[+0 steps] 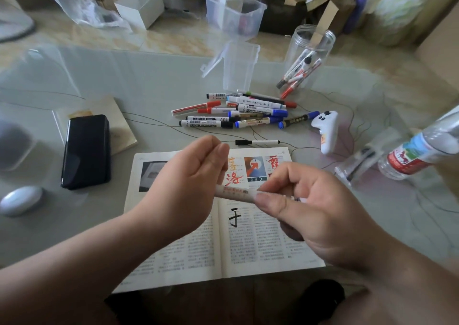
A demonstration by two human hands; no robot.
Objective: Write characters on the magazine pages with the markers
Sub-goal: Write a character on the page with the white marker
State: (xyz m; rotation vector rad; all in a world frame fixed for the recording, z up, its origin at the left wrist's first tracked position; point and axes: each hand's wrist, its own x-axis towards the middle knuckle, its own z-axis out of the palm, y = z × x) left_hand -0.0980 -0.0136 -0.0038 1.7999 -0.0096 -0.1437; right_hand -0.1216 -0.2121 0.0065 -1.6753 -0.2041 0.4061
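Observation:
An open magazine (243,250) lies at the table's near edge, with red characters written near the top of its right page and a black one lower down. Above it both hands hold one white marker (234,193) level. My left hand (188,185) has its fingers curled around the marker's left end, which is hidden in the palm. My right hand (305,205) pinches the barrel's right part between thumb and fingers. A pile of red, blue and black markers (238,112) lies behind the magazine, and a thin black-capped pen (257,142) sits just beyond its top edge.
A black phone (87,150) rests on a notebook at the left, with a white oval case (21,200) in front of it. A clear jar (306,58) holding markers, a clear lidded box (238,63), a white controller (326,130) and a water bottle (422,148) stand behind and to the right.

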